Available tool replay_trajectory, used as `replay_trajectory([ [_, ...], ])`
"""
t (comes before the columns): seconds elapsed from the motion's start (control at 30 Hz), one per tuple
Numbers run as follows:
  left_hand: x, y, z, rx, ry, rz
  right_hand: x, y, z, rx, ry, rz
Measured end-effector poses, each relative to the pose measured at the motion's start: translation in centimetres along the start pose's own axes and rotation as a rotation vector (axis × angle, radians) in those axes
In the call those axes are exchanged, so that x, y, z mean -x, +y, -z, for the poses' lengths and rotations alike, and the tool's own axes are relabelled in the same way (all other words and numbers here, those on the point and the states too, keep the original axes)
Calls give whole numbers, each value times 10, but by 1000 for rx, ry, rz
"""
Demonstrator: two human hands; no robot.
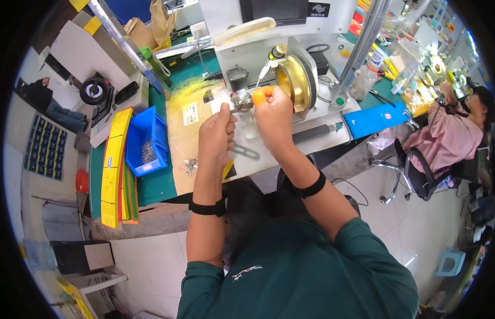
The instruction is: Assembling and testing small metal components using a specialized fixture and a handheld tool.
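Note:
My left hand (217, 133) is closed with the thumb on top, in front of a white bench machine (226, 56). A small dark metal piece (240, 108) shows between my two hands, close to the machine's small fittings; what the left fingers pinch is too small to make out. My right hand (275, 116) is curled shut just left of a large gold-coloured drum (293, 84). Orange finger covers (261, 97) sit on its fingertips. Whatever the right fingers grip is hidden. Black bands circle both forearms.
To the left, a blue bin (146, 141) holds small metal parts, beside yellow strips (115, 170). Brown board (181, 154) carries loose metal bits (191, 166) and yellow wire (191, 91). A blue mat (377, 119) lies right. Another person (449, 135) sits at the far right.

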State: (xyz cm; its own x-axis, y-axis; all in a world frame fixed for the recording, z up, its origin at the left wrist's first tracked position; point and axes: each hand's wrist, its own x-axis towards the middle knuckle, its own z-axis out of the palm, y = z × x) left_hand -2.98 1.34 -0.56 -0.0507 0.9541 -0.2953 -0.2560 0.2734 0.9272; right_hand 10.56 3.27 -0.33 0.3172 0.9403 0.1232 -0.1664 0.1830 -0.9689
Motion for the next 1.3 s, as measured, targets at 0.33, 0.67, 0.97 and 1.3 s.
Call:
replay_trajectory([
  [0.33, -20, -21, -3, 235, -120, 162, 22, 16, 2, -152, 36, -98],
  [0.67, -32, -29, 9, 428, -227, 255, 48, -11, 13, -180, -28, -111],
  [0.97, -27, -27, 6, 384, -224, 234, 6, -1, -1, -173, -53, -45],
  [1.3, -13, -11, -5, -29, 42, -114, 3, -5, -1, -48, -62, -19],
])
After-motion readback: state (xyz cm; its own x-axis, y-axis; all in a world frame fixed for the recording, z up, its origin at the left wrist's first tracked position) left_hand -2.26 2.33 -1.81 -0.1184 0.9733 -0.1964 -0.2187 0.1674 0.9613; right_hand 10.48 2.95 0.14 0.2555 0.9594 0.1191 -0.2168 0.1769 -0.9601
